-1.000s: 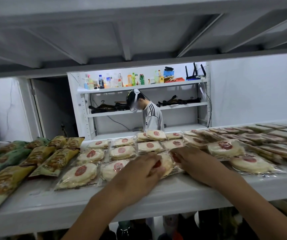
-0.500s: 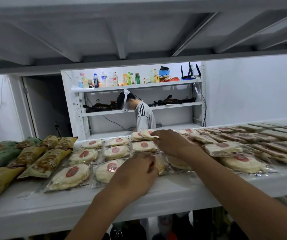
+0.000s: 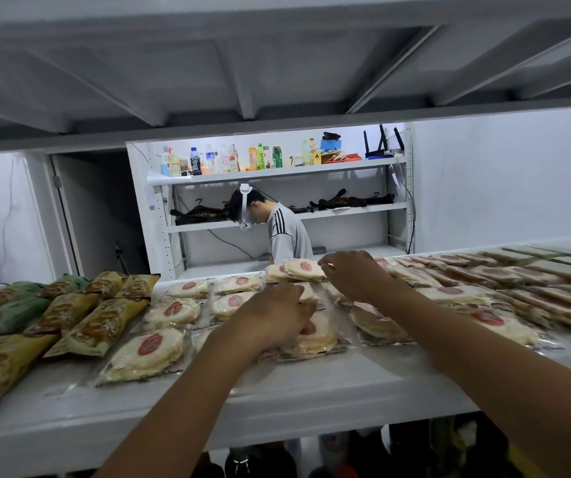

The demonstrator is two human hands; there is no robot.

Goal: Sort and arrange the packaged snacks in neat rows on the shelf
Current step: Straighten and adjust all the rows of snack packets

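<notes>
Clear packs of round pale cakes with red stamps lie in rows on the white shelf (image 3: 311, 395). My left hand (image 3: 277, 313) lies palm down over the middle column, its fingers curled on a cake pack (image 3: 308, 293) behind the front pack (image 3: 315, 336). My right hand (image 3: 356, 276) reaches to the back row, where its fingertips pinch the right edge of the rear cake pack (image 3: 303, 269), which lies on top of another pack. Two more columns of cake packs (image 3: 146, 353) run to the left.
Yellow and green snack bags (image 3: 97, 329) lie in slanted rows at the left. Overlapping flat packs (image 3: 504, 288) fill the shelf's right side. The upper shelf's underside (image 3: 242, 63) hangs close overhead. A person (image 3: 287, 232) stands behind by a bottle rack (image 3: 277, 174).
My right hand has gone from the front pack to the back row and now sits at the rear pack's right edge. My left hand has slid a little further back.
</notes>
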